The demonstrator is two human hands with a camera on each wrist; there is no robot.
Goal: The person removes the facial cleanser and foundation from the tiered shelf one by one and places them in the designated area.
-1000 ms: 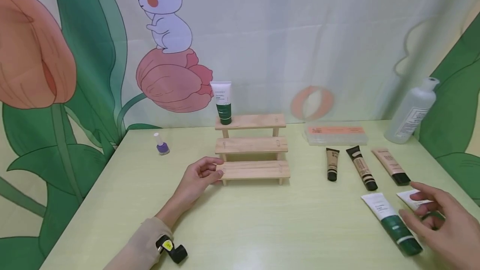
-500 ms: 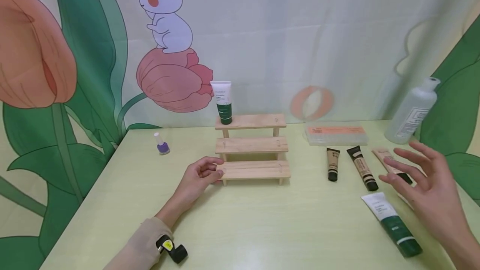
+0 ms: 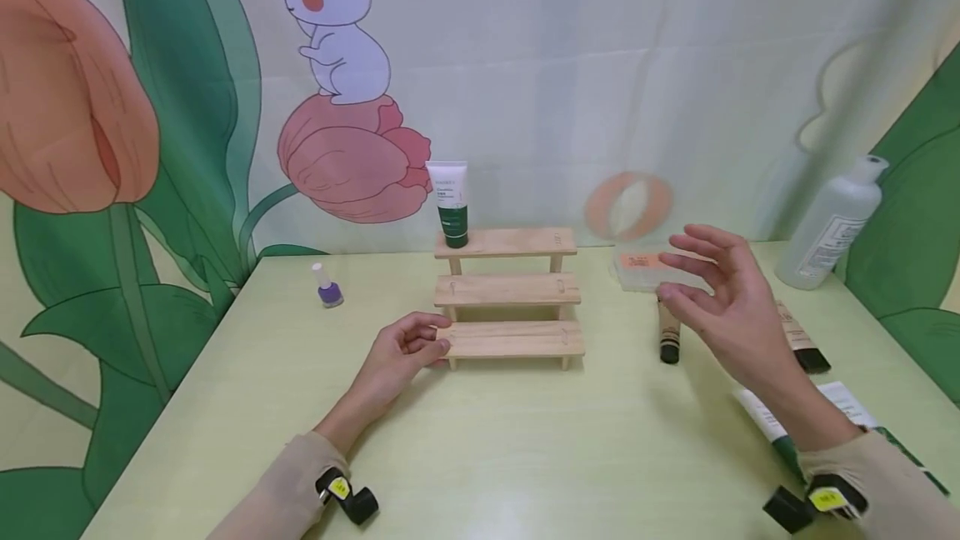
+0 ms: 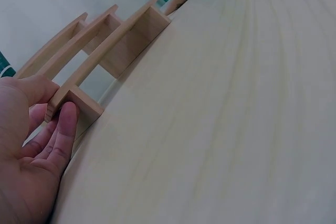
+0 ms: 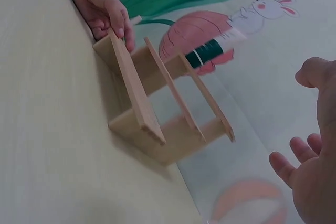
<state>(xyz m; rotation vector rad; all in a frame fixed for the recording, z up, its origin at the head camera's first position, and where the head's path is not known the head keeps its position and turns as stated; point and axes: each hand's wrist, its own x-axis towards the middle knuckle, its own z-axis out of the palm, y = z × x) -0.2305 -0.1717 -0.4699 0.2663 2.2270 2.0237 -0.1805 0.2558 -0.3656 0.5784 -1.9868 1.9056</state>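
A three-step wooden stand (image 3: 517,340) sits on the table, with a white and green cosmetic tube (image 3: 452,207) upright at the left of its top step. My left hand (image 3: 401,357) grips the left end of the lowest step; in the left wrist view the thumb and fingers (image 4: 65,124) pinch that board's end. Holding nothing, my right hand (image 3: 731,307) is raised with spread, slightly bent fingers above the tubes at right. Below it are a small beige tube (image 3: 669,338) and a pinkish tube with a black cap (image 3: 808,348). The other black and tan tube is hidden.
Two more white and green tubes, one nearer (image 3: 765,417) and one beyond (image 3: 847,402), lie partly behind the right forearm. A clear box (image 3: 636,276) and a white bottle (image 3: 832,227) are at the back right. Purple nail polish (image 3: 328,290) stands at left, before a printed curtain (image 3: 517,107).
My right hand has risen from the white and green tubes at lower right and moved up and leftward over the smaller tubes. My left hand keeps its grip on the stand.
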